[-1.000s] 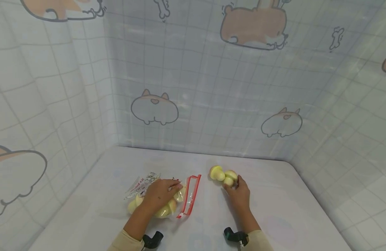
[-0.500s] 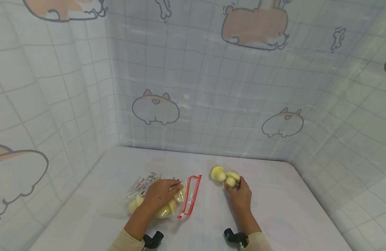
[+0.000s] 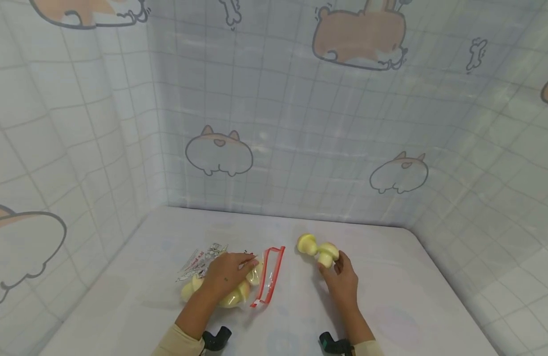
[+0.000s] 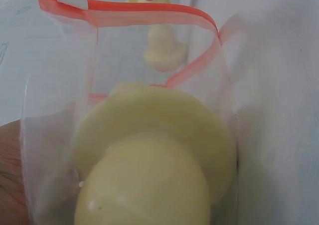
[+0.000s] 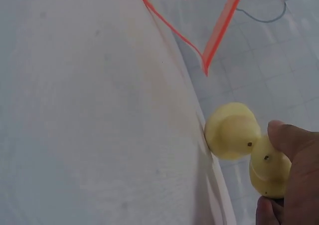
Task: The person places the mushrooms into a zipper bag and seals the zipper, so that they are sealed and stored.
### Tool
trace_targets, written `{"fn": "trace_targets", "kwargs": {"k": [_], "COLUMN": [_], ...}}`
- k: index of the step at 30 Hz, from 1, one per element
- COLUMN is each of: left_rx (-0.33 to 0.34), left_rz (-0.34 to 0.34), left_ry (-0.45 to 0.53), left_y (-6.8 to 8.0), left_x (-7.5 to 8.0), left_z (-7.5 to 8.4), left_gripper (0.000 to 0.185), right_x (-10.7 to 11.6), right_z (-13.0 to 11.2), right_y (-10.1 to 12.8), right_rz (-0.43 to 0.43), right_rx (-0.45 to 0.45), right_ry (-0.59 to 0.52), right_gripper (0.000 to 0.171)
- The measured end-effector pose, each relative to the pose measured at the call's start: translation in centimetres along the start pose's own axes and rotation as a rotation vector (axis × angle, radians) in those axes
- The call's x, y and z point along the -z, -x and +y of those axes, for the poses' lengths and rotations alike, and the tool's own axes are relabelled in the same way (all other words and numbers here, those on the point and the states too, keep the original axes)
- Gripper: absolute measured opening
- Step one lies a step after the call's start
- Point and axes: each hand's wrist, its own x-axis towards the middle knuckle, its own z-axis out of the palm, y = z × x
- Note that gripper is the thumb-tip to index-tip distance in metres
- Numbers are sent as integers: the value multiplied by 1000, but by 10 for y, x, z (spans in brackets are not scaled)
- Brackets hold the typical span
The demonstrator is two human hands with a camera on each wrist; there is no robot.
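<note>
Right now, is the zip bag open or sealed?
Open. The bag's red zip strips stand apart in the left wrist view, with a mushroom visible through the mouth.

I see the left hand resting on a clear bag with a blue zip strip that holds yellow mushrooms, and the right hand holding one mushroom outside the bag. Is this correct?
Not quite: the zip strip on the bag is red, not blue, as the head view and the left wrist view show. The rest holds: the left hand rests on the bag of yellow mushrooms, and the right hand holds one mushroom outside it.
</note>
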Motion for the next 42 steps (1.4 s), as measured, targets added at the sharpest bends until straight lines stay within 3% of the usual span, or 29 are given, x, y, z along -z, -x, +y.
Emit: {"fn": "trace_targets", "kwargs": {"k": [9, 21, 26, 34, 42], "left_rx": [16, 8, 2, -6, -22], "left_rz": [-16, 2, 5, 6, 15], "left_ry": [10, -1, -7, 2, 13], "left_y": [0, 0, 0, 0, 0], "left_x": [0, 1, 0, 0, 1], "left_z": [1, 1, 1, 0, 1], "left_gripper": [39, 38, 37, 39, 37], "right_x": [-4, -27, -36, -44, -52], "right_z": [-6, -16, -19, -23, -31], "right_y": [8, 24, 29, 36, 43], "right_rz": [22, -70, -144, -298, -369], "right_rx": [46, 129, 173, 232, 270], "right_ry": [-8, -11, -9, -96, -139], "right_gripper": [80, 84, 82, 72, 67]}}
